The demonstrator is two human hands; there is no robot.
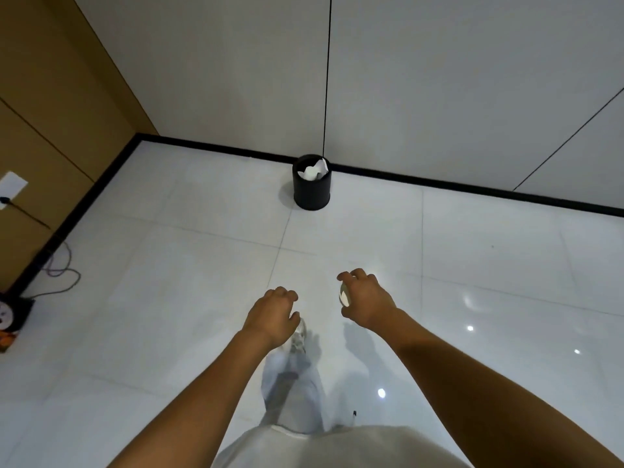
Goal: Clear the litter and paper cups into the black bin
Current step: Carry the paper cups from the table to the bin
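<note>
The black bin (311, 192) stands on the white tiled floor against the far wall, with crumpled white paper (314, 170) showing in its mouth. My right hand (366, 300) is held out over the floor, well short of the bin, and grips a white paper cup (344, 294) of which only the rim shows. My left hand (273, 314) hangs beside it with its fingers loosely curled and holds nothing that I can see.
A brown wall with a white socket (11, 187) and a trailing cable (57, 271) runs along the left. A small dark object (13, 315) sits at the left edge. My leg and shoe (297, 339) are below my hands.
</note>
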